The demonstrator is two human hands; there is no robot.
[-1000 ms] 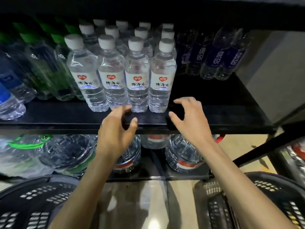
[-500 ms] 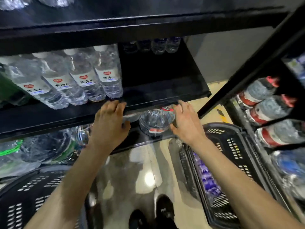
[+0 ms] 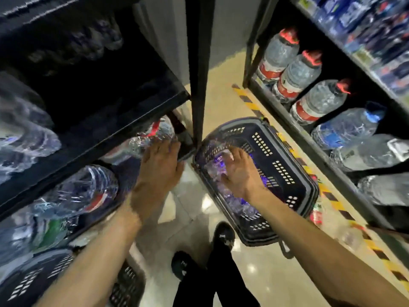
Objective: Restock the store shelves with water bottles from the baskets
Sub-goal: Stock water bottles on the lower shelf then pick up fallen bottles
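Fingers (image 3: 235, 155) of the right hand (image 3: 240, 171) are spread over the clear water bottles (image 3: 218, 173) lying in the dark basket (image 3: 269, 138) on the floor (image 3: 261, 273); motion blur hides whether they have hold of one. Just left of the basket, the left hand (image 3: 158, 167) is held flat, its fingers (image 3: 164, 147) straight and released, holding nothing. It sits in front of a large bottle (image 3: 155, 134) under a black shelf board (image 3: 106, 134). Beyond the basket, yellow-and-black tape (image 3: 247, 100) runs along the floor beside a rack of red-capped bottles (image 3: 296, 74).
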